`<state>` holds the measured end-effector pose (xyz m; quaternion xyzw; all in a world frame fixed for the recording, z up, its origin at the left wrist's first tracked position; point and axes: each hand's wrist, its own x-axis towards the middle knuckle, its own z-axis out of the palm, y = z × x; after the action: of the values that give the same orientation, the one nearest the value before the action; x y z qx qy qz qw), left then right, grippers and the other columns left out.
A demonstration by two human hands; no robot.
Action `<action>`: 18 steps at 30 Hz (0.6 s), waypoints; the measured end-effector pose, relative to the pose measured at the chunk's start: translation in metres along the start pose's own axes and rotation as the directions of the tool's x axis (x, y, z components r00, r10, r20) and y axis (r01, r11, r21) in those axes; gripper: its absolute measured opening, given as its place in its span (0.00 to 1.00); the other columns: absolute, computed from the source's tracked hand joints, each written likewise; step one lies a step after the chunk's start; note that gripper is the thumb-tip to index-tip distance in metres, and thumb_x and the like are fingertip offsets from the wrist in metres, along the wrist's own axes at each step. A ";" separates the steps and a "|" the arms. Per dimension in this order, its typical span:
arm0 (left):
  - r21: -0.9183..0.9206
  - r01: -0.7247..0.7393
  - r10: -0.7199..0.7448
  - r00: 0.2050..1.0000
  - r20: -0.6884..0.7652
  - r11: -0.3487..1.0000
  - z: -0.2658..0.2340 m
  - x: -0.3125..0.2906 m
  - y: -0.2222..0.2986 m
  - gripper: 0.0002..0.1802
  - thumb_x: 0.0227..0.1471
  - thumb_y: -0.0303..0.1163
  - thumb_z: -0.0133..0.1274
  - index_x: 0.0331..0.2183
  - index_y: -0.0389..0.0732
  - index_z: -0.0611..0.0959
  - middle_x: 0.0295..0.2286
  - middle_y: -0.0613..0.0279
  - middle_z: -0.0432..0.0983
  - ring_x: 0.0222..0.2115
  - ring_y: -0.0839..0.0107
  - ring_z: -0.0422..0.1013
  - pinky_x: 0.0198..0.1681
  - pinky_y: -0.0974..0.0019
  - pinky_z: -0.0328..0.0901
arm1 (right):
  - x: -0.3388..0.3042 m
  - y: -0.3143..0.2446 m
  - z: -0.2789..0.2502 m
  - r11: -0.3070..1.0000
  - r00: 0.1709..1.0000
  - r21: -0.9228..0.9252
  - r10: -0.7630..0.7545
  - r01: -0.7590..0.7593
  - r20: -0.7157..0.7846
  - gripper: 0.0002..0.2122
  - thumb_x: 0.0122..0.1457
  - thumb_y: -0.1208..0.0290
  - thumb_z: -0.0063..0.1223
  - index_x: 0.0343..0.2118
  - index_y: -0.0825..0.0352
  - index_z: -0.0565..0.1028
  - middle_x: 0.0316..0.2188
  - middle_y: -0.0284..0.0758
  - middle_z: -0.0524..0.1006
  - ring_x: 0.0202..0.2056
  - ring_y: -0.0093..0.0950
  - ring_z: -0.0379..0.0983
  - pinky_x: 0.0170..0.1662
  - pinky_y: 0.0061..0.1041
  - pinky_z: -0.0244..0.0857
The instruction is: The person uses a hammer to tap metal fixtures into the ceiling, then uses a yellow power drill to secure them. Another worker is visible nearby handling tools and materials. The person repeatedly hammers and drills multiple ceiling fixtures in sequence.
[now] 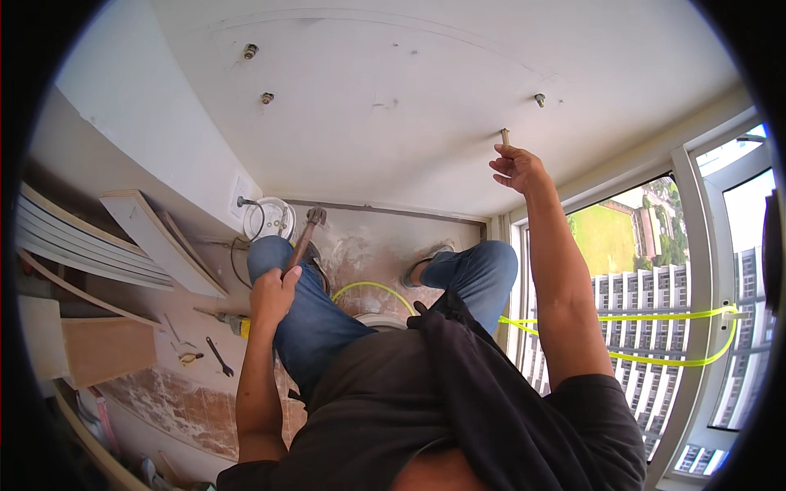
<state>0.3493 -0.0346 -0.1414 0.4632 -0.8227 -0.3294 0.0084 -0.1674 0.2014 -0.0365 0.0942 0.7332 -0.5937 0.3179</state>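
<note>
My left hand [273, 296] is wrapped round the handle of a hammer [303, 242], whose metal head points up toward the wall above my left knee. At the right, my raised right hand [519, 168] pinches a brass-coloured anchor bolt [505, 139] between thumb and fingers. The bolt's far end meets the white wall [393, 131]; how deep it sits cannot be seen. A second bolt [539, 100] sticks out of the wall just above and right of it. Two more wall bolts, an upper one [250, 51] and a lower one [267, 98], stand at the left.
A white bucket [270, 216] stands by the wall corner. Left on the floor lie a wrench [219, 357], pliers [190, 358], a yellow power tool [239, 326] and curved panels [90, 237]. To my right is an open window [696, 286], crossed by a yellow-green cord [655, 317].
</note>
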 end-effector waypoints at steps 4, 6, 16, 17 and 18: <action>-0.008 -0.001 0.001 1.000 0.000 1.000 -0.001 -0.002 -0.001 0.35 0.60 0.59 0.49 0.27 0.30 0.81 0.30 0.33 0.79 0.36 0.34 0.75 0.41 0.42 0.68 | 0.000 -0.004 -0.008 0.973 0.984 0.223 0.017 -0.057 0.180 0.08 0.63 0.67 0.60 0.38 0.67 0.77 0.35 0.41 0.80 0.42 0.37 0.80 0.48 0.44 0.75; 0.012 -0.044 0.044 0.999 -0.019 0.999 -0.003 -0.002 0.001 0.35 0.61 0.58 0.50 0.26 0.30 0.81 0.25 0.36 0.79 0.29 0.39 0.77 0.36 0.45 0.70 | 0.004 -0.005 -0.015 0.912 0.947 0.379 0.032 -0.159 0.321 0.08 0.64 0.69 0.59 0.38 0.69 0.76 0.36 0.42 0.80 0.42 0.38 0.80 0.49 0.43 0.76; -0.118 0.042 -0.031 0.995 0.092 0.992 -0.020 -0.007 0.020 0.34 0.61 0.57 0.52 0.23 0.32 0.79 0.14 0.52 0.75 0.12 0.61 0.74 0.22 0.58 0.69 | 0.010 0.006 -0.010 0.946 0.992 0.322 -0.066 0.028 0.107 0.01 0.62 0.81 0.56 0.36 0.72 0.76 0.31 0.38 0.79 0.32 0.31 0.77 0.47 0.39 0.77; -0.121 0.046 -0.035 0.995 0.096 0.992 -0.021 -0.007 0.022 0.33 0.61 0.56 0.52 0.24 0.31 0.79 0.14 0.52 0.75 0.12 0.61 0.74 0.23 0.58 0.69 | 0.012 0.007 -0.010 0.938 0.992 0.346 -0.054 0.013 0.111 0.01 0.61 0.81 0.57 0.35 0.72 0.77 0.30 0.36 0.78 0.30 0.30 0.76 0.46 0.39 0.77; -0.123 0.050 -0.038 0.994 0.100 0.991 -0.021 -0.007 0.023 0.33 0.61 0.56 0.52 0.24 0.31 0.79 0.14 0.52 0.75 0.12 0.61 0.74 0.23 0.58 0.69 | 0.016 0.008 -0.013 0.937 0.992 0.349 -0.054 0.012 0.111 0.01 0.61 0.81 0.57 0.35 0.72 0.77 0.30 0.36 0.78 0.30 0.30 0.76 0.46 0.39 0.77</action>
<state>0.3423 -0.0325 -0.1102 0.4633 -0.7893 -0.4028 -0.0098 -0.1809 0.2115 -0.0511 0.1007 0.5982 -0.7235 0.3294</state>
